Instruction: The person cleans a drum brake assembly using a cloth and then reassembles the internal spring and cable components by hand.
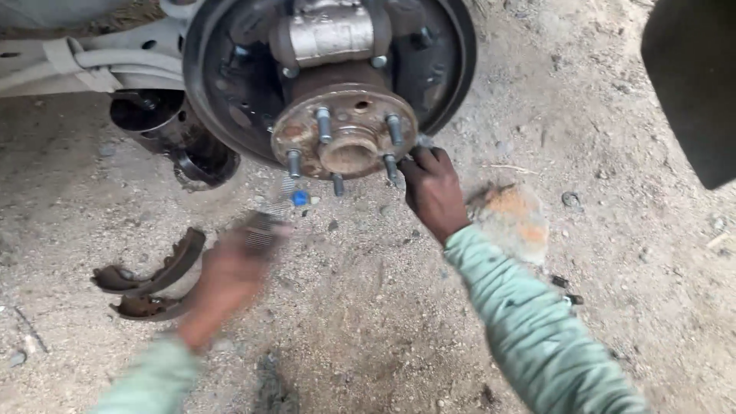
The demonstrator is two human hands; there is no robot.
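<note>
Two brake shoes (149, 280) lie curved on the dirt (360, 322) at lower left, off to the side of the hub. Just right of them the left hand (230, 276) is blurred, seemingly closed round a small dark ridged thing (263, 230), though I cannot tell the grip. At upper centre the rusty hub (345, 134) juts from the backing plate (211, 92), studs outward, and the right hand (432, 188) curls its fingers at the hub's lower right rim, holding nothing visible, with open ground further right.
</note>
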